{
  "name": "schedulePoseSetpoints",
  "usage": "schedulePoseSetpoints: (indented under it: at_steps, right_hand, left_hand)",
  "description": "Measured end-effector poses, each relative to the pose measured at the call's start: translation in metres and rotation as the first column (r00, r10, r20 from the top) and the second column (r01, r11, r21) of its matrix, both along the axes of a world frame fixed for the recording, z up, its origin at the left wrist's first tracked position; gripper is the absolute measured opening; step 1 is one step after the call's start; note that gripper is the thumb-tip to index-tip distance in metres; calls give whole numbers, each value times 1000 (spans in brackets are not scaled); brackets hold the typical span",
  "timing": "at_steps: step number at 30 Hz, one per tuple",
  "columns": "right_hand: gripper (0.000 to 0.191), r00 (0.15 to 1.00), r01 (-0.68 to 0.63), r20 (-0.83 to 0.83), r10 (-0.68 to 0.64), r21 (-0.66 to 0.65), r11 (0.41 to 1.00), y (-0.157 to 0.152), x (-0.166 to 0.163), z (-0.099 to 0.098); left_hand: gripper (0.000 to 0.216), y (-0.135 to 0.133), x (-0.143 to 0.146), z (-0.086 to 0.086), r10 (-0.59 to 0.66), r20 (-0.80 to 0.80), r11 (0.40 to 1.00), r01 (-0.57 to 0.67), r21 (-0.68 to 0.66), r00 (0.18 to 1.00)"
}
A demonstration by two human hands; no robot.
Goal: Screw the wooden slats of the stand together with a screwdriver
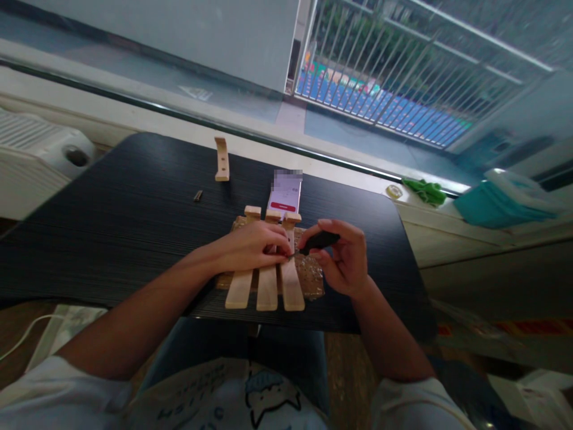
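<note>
In my right hand is a screwdriver with a black handle, its thin shaft pointing left. The tip meets the rightmost of three pale wooden slats, which lie side by side with raised hooked ends at the back. My left hand reaches across the slats, thumb and fingers pinched together at the screwdriver's tip. Whatever sits between those fingertips is too small to make out. Beneath the slats lies a brown, plastic-wrapped flat piece.
A phone with a lit screen lies behind the slats. A curved wooden piece with holes stands farther back, and a few small screws rest left of centre on the black table. A tape roll sits on the sill.
</note>
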State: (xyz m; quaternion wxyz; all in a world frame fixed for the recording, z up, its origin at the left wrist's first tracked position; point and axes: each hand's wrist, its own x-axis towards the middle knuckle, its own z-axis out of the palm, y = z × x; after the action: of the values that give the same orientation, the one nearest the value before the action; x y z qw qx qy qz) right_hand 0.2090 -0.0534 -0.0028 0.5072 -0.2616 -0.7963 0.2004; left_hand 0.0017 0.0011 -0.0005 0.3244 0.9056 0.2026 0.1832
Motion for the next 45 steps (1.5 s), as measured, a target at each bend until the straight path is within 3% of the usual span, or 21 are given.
schedulePoseSetpoints:
  at_steps: [13,32,45]
  right_hand:
    - [50,999,-33,5,33,7,999,0,-1,2]
    - [38,997,-20,74,21,-6,1000,0,-8,8]
    - [42,992,-37,122,26,91,995,2,-9,7]
  left_hand:
    - [13,-1,1,1,-27,1,999,27,-31,1000]
    - [15,-1,3,2,-50,23,998,50,26,998]
    - [24,-3,3,3,-52,53,999,52,15,997]
